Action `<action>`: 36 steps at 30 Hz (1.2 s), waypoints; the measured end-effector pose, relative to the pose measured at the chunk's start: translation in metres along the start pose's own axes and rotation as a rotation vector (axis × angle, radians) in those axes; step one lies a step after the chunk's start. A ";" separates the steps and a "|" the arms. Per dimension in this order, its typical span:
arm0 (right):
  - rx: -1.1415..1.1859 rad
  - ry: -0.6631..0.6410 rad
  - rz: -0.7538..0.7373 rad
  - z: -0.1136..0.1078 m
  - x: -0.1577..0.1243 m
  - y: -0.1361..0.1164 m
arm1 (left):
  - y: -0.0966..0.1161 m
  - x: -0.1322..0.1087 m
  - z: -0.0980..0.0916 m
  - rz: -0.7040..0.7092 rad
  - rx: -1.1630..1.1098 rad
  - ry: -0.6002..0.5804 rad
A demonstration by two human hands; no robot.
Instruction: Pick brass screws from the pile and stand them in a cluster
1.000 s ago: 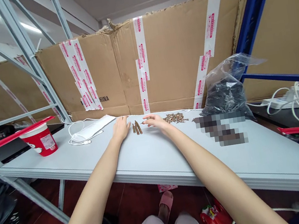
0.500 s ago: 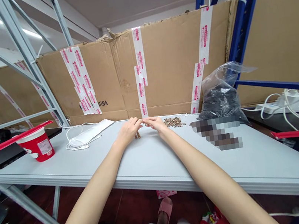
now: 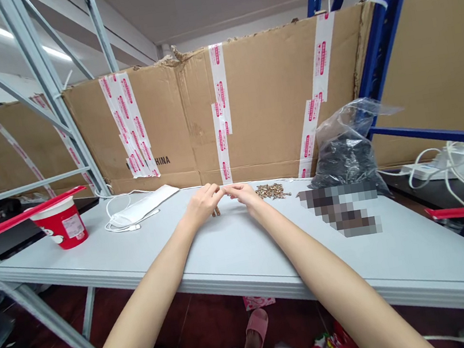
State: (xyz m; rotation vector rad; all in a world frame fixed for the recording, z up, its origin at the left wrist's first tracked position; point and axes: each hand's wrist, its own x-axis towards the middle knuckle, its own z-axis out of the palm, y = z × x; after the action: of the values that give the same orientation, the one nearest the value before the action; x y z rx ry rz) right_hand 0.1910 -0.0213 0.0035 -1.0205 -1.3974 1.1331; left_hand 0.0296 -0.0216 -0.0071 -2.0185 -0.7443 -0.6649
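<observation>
Both my arms reach out over a grey table (image 3: 244, 253). My left hand (image 3: 202, 203) and my right hand (image 3: 242, 194) meet at their fingertips near the table's back, fingers pinched together on a small piece too tiny to name. A few small brown metal pieces (image 3: 215, 212) lie on the table just under my left hand. A heap of small coppery parts (image 3: 272, 190) lies just right of my right hand.
A clear bag of dark parts (image 3: 345, 151) stands at the back right. A red cup (image 3: 61, 223) and a white flat device with cable (image 3: 141, 206) lie at the left. Taped cardboard (image 3: 248, 107) walls the back. White cables (image 3: 452, 164) trail at the right.
A second ago my hands lay apart, the left flat on the table. They have come together with fingertips pinched above the brown pieces, and have stayed there since.
</observation>
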 end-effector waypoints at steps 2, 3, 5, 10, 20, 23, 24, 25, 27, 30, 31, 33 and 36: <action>-0.054 -0.020 -0.020 -0.002 0.005 0.002 | 0.001 0.000 0.000 0.019 -0.015 -0.025; -0.110 -0.036 -0.039 -0.004 0.007 0.004 | 0.000 0.000 0.000 0.007 -0.031 -0.033; -0.322 -0.020 -0.070 -0.010 0.010 0.006 | -0.001 0.001 0.000 -0.058 -0.079 -0.039; -1.160 0.136 -0.116 -0.026 0.008 0.011 | -0.016 -0.002 -0.002 -0.260 -0.235 -0.081; -1.236 0.043 0.019 -0.024 0.008 0.019 | -0.040 -0.011 -0.009 -0.440 -0.604 -0.308; -1.217 0.039 -0.005 -0.024 0.008 0.020 | -0.044 -0.014 -0.009 -0.433 -0.633 -0.391; -1.218 0.039 -0.011 -0.024 0.008 0.021 | -0.045 -0.015 -0.009 -0.428 -0.636 -0.418; -1.221 0.039 -0.011 -0.024 0.008 0.021 | -0.045 -0.016 -0.008 -0.424 -0.638 -0.442; -1.239 0.038 -0.003 -0.023 0.008 0.021 | -0.046 -0.018 -0.005 -0.422 -0.638 -0.476; -1.272 0.023 0.019 -0.022 0.009 0.019 | -0.045 -0.019 -0.001 -0.412 -0.630 -0.509; -1.279 0.017 0.026 -0.021 0.009 0.018 | -0.044 -0.019 0.000 -0.407 -0.627 -0.518; -1.288 0.010 0.034 -0.021 0.008 0.016 | -0.043 -0.019 0.002 -0.399 -0.613 -0.531; -1.301 0.009 0.023 -0.020 0.006 0.014 | -0.041 -0.020 0.004 -0.391 -0.586 -0.530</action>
State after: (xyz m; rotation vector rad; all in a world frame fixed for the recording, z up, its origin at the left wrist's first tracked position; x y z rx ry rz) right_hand 0.2106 -0.0104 -0.0087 -1.8852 -2.1306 0.0773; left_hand -0.0123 -0.0050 -0.0004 -2.6648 -1.4090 -0.6148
